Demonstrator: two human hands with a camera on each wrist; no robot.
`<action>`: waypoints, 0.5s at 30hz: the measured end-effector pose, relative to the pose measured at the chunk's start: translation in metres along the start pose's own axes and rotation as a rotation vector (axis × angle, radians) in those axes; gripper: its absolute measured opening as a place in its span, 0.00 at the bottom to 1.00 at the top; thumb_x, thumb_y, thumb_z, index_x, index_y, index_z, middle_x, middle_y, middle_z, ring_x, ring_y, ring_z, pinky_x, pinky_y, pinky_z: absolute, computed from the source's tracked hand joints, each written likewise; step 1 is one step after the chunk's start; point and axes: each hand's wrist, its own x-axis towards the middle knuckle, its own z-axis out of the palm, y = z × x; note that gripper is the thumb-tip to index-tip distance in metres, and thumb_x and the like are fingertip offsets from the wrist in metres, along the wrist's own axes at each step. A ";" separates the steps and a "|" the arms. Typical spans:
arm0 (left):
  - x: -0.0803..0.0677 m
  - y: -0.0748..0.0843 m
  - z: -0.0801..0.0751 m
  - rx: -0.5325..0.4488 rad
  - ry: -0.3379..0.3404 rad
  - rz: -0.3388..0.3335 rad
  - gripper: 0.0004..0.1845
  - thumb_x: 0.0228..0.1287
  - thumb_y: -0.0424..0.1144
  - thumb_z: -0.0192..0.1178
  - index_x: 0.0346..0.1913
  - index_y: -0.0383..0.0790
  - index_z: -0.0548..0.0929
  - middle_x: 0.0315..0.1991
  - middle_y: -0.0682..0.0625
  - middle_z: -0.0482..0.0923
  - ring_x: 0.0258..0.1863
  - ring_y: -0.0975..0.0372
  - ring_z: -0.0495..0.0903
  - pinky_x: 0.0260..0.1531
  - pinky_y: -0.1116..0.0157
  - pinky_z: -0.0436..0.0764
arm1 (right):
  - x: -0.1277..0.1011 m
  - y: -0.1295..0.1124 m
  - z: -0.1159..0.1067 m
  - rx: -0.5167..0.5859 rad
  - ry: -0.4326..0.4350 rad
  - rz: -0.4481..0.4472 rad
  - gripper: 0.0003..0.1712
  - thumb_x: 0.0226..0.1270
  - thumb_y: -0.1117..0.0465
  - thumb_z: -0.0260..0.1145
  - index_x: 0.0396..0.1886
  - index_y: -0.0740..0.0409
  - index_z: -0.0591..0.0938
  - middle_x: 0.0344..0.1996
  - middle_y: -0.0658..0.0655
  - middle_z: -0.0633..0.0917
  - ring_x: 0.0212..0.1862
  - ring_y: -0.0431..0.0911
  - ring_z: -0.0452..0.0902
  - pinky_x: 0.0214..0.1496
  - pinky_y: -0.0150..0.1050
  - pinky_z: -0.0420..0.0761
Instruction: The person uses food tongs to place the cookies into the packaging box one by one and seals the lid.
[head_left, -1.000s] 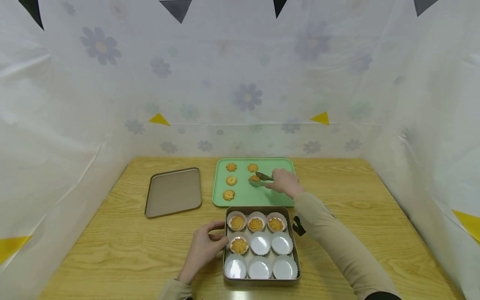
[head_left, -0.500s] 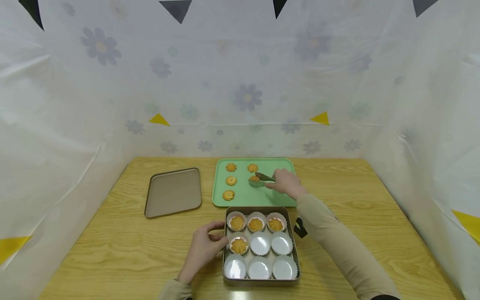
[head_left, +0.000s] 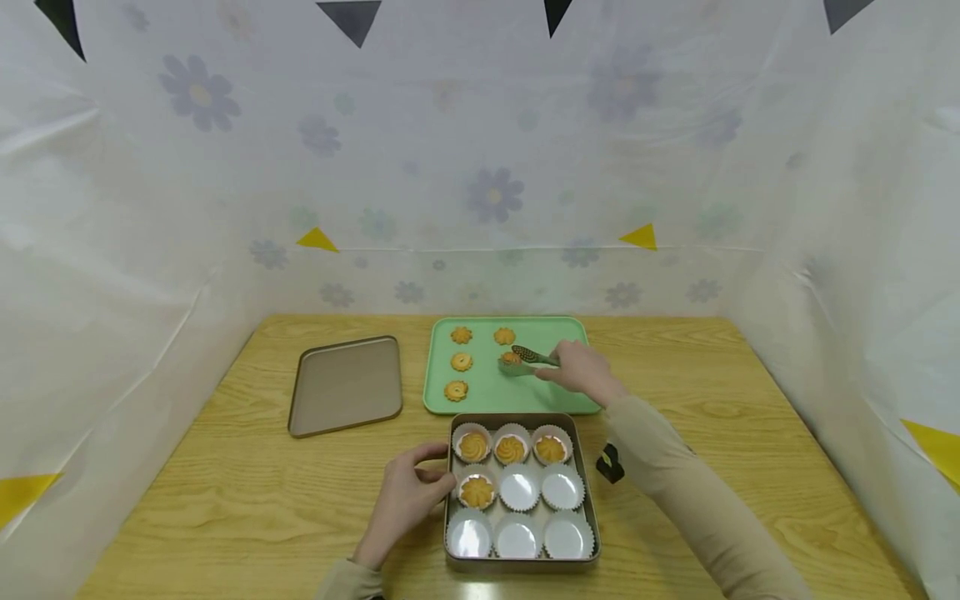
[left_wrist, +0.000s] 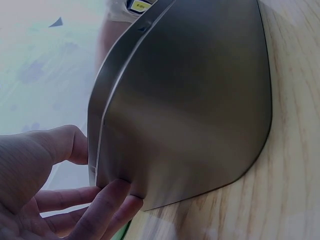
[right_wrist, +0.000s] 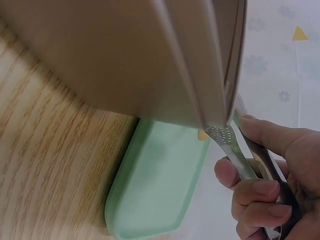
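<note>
In the head view my left hand (head_left: 408, 492) holds the left wall of a metal baking tin (head_left: 522, 566). The left wrist view shows its thumb at the rim and its fingers against the outer wall. White paper cups (head_left: 520, 487) line the tin; the back row and the middle row's left cup hold cookies (head_left: 477, 492). My right hand (head_left: 581, 371) grips metal tongs (head_left: 534, 357) over a green tray (head_left: 555, 396). Between the tong tips lies a cookie (head_left: 511, 358), partly covered. Whether it touches the tray cannot be told.
Several more cookies (head_left: 461, 362) sit on the green tray, mostly in its left column. A flat brown metal tray (head_left: 347, 386) lies on the wooden table (head_left: 247, 500) to the left. A patterned curtain (head_left: 495, 150) hangs around the back and sides.
My right hand and sleeve have shifted a little to the right, while the tong tips stay around the same cookie. The left hand and the tin hold their place.
</note>
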 end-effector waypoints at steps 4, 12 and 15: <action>0.000 0.000 0.000 -0.001 -0.001 0.000 0.24 0.52 0.28 0.64 0.55 0.26 0.82 0.54 0.28 0.82 0.39 0.51 0.90 0.31 0.71 0.86 | -0.005 0.001 -0.002 0.029 -0.012 -0.008 0.21 0.68 0.48 0.67 0.29 0.63 0.86 0.10 0.43 0.62 0.16 0.36 0.55 0.17 0.28 0.55; 0.000 0.001 0.000 0.006 -0.003 -0.002 0.24 0.52 0.28 0.64 0.55 0.26 0.82 0.54 0.28 0.82 0.39 0.50 0.90 0.31 0.72 0.86 | -0.017 0.007 -0.005 0.094 -0.009 -0.055 0.22 0.68 0.47 0.66 0.23 0.59 0.83 0.10 0.43 0.61 0.16 0.37 0.53 0.19 0.29 0.54; 0.000 0.001 0.000 0.010 -0.002 -0.002 0.24 0.52 0.28 0.64 0.55 0.26 0.82 0.54 0.29 0.82 0.39 0.51 0.90 0.31 0.72 0.85 | -0.021 0.012 -0.006 0.118 0.003 -0.096 0.22 0.69 0.48 0.66 0.18 0.55 0.80 0.10 0.44 0.60 0.17 0.37 0.52 0.20 0.30 0.54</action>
